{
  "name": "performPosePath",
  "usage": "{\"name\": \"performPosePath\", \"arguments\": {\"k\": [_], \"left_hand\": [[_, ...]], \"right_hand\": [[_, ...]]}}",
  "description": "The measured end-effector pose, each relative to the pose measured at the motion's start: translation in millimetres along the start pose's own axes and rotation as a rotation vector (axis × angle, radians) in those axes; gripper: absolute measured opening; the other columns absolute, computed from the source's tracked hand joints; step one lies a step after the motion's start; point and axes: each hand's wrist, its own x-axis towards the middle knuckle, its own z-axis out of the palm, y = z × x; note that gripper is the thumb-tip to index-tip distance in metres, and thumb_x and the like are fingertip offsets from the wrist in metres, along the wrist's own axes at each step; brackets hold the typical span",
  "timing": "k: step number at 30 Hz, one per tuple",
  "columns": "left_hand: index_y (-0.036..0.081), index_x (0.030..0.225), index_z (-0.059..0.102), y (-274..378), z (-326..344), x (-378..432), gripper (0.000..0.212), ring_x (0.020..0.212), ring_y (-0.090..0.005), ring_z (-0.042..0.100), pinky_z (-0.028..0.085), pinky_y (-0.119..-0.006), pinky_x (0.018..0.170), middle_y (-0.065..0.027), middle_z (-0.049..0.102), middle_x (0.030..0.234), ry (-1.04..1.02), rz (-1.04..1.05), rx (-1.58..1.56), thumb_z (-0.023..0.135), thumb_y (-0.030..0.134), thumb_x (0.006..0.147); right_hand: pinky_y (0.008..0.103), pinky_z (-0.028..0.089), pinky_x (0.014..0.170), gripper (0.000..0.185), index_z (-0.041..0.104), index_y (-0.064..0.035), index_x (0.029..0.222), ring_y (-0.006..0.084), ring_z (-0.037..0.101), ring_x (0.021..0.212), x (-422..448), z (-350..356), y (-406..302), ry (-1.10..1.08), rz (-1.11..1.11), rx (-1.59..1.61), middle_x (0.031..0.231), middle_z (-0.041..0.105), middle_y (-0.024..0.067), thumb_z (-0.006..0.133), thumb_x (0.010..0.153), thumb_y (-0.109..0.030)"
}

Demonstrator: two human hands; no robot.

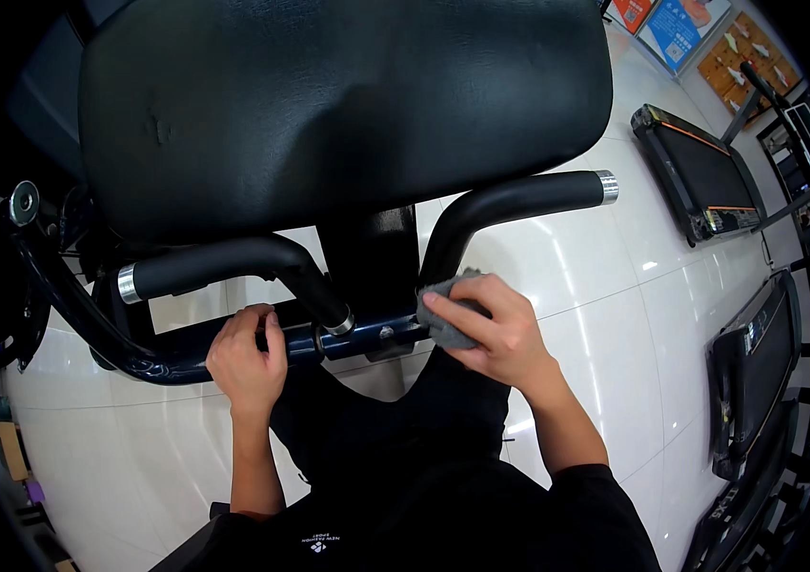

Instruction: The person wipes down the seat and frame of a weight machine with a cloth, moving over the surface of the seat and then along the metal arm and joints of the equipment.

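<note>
My right hand (498,329) holds a crumpled grey cloth (448,322) against the dark blue metal tube (369,338), at the foot of the right padded handle (526,200). My left hand (248,354) rests on the same tube further left, thumb and fingers apart; whether it grips the tube is not clear. Between the hands the left padded handle (233,261) meets the tube at a silver collar. Both handles have silver end caps. Above them spreads the black padded cushion (348,107) of the exercise machine, with a small crease at its left.
Treadmills (705,168) stand at the right on a glossy pale tiled floor (591,286). A curved blue frame tube (69,293) rises at the left. Posters (676,32) and a wooden pegboard (748,64) are at the upper right.
</note>
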Motion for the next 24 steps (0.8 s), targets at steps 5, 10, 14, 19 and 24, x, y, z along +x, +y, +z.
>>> {"name": "performPosePath", "arguments": {"k": [5,10,14,19,24], "left_hand": [[0.005,0.093,0.075,0,0,0,0.013,0.07,-0.0287,0.07,0.052,-0.038,0.065,-0.0093,0.072,0.079,0.005,0.01,0.002,0.066,0.015,0.092],[0.005,0.092,0.074,0,2,0,0.013,0.07,-0.0286,0.069,0.052,-0.038,0.065,-0.0093,0.072,0.079,0.006,0.001,0.008,0.066,0.015,0.092],[0.005,0.092,0.074,1,0,1,0.013,0.07,-0.0286,0.07,0.053,-0.038,0.065,-0.0094,0.072,0.08,0.009,0.001,0.003,0.067,0.015,0.092],[0.005,0.093,0.075,1,1,0,0.013,0.071,-0.0289,0.07,0.053,-0.038,0.066,-0.0091,0.073,0.081,0.001,-0.009,0.004,0.067,0.015,0.092],[0.005,0.098,0.076,-1,0,-1,0.017,0.071,-0.0302,0.07,0.052,-0.038,0.066,-0.0122,0.073,0.083,-0.003,-0.002,0.003,0.065,0.018,0.097]], "right_hand": [[0.0359,0.057,0.073,0.061,0.08,-0.0103,0.117,0.026,0.068,0.087,4,-25,-3,-0.142,0.019,0.1,0.1,0.066,0.0074,0.086,0.056,-0.005],[0.0329,0.057,0.072,0.062,0.081,-0.0102,0.117,0.0239,0.068,0.087,28,-31,6,0.236,0.096,-0.023,0.103,0.066,0.0086,0.082,0.056,0.003],[0.0357,0.057,0.073,0.063,0.079,-0.0093,0.12,0.0265,0.067,0.087,28,-8,7,0.177,0.018,-0.043,0.103,0.066,0.0089,0.084,0.058,0.001],[0.0372,0.055,0.07,0.067,0.077,-0.0074,0.118,0.0272,0.066,0.085,6,4,4,0.067,-0.041,-0.054,0.103,0.065,0.009,0.083,0.052,-0.005],[0.0375,0.053,0.077,0.067,0.075,-0.007,0.118,0.0264,0.064,0.089,-4,4,-8,-0.093,-0.04,-0.03,0.105,0.065,0.0071,0.087,0.052,-0.009]]}}
